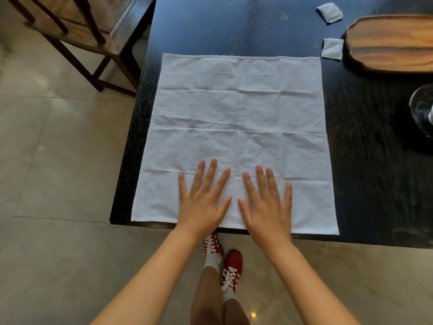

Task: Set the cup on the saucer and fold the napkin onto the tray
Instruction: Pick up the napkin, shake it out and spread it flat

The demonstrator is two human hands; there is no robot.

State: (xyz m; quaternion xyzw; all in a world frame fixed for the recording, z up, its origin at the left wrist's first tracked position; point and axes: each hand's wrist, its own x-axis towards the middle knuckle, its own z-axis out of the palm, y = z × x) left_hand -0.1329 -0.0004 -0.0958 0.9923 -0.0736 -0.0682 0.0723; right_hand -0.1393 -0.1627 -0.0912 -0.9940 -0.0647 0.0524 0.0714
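The dark wooden worktop (365, 148) fills the upper right of the head view, its near edge running just above a pale tiled floor (58, 160). A wooden chair (77, 36) stands on that floor beside the worktop's left edge.

The white napkin (239, 109) lies unfolded and flat on the worktop, creased in a grid, its near hem along the worktop's near edge and its left side close to the left edge. The wooden tray (389, 43) sits at the far right, apart from the napkin's far right corner, and appears bare in the part that shows. Part of a glass vessel (421, 109) shows at the right border; what it is cannot be told.

Both forearms reach forward from below. The left hand (201, 202) rests palm down on the napkin's near strip, its fingers (210, 174) spread wide and straight, gripping nothing. The right hand (267, 207) lies beside it in the same pose, fingers splayed and flat on the cloth, thumb tips nearly meeting.

Two small folded grey cloth pieces lie by the tray: one (332, 48) just beside its left end, the other (330, 12) farther back.
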